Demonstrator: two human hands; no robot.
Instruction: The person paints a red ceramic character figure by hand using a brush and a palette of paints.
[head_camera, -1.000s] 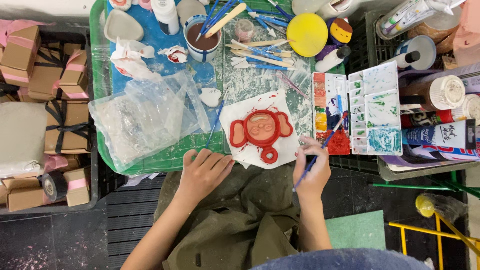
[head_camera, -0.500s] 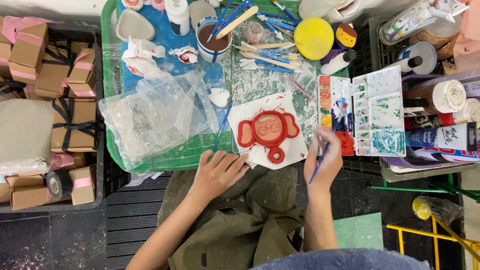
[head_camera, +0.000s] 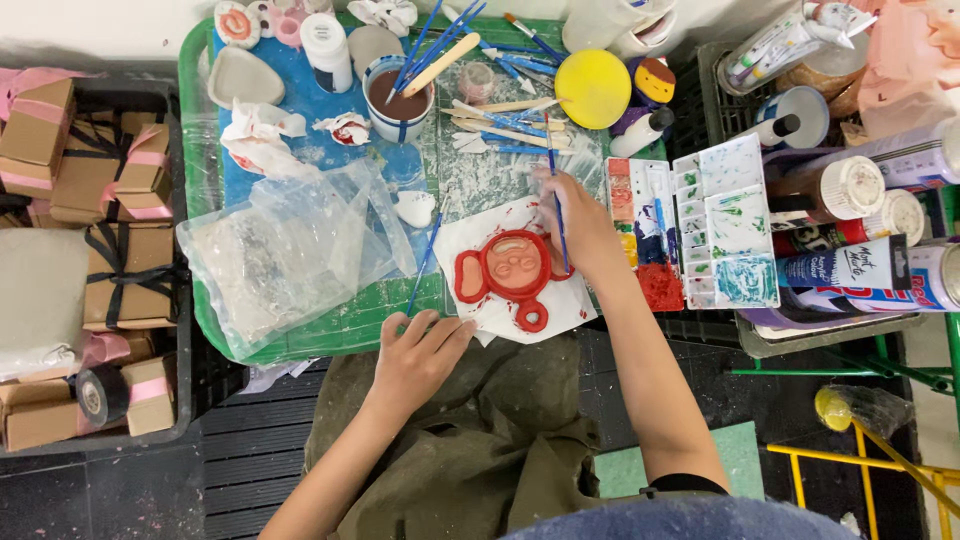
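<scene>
- While poised over the red-painted clay plaque shaped like a round-eared monkey face (head_camera: 510, 270), recorded the right hand (head_camera: 585, 225) as closed in a pinch on a thin blue-handled paintbrush (head_camera: 556, 205), tip down at the plaque's right edge.
- Found the plaque lying flat on a white paper sheet (head_camera: 565, 308), itself on the near right corner of a green tray (head_camera: 330, 335), just left of a white plastic well palette (head_camera: 725, 225).
- Logged the left hand (head_camera: 415, 350) as released, fingers loosely spread, grasping nothing, resting at the tray's near rim above an olive cloth apron (head_camera: 470, 440).
- Judged the step in hand to be colouring of the plaque's rim and face detail; judged any further stroke to call for a steady tip and a braced sheet, wet red lying close to the pale face area.
- Noted packages at left: stacked brown cardboard boxes (head_camera: 120, 180) tied with pink and black ribbon, a black tape roll (head_camera: 95, 392) below them.
- Noted containers at right: white paint tubes and bottles with red and blue labels (head_camera: 860, 270), lying on their sides beyond the palette.
- Noted also a crumpled clear plastic bag (head_camera: 290, 255) on the tray's left half, a cup of brown rinse water (head_camera: 400, 100) holding brushes, and a round yellow lid (head_camera: 593, 88) at the far edge.
</scene>
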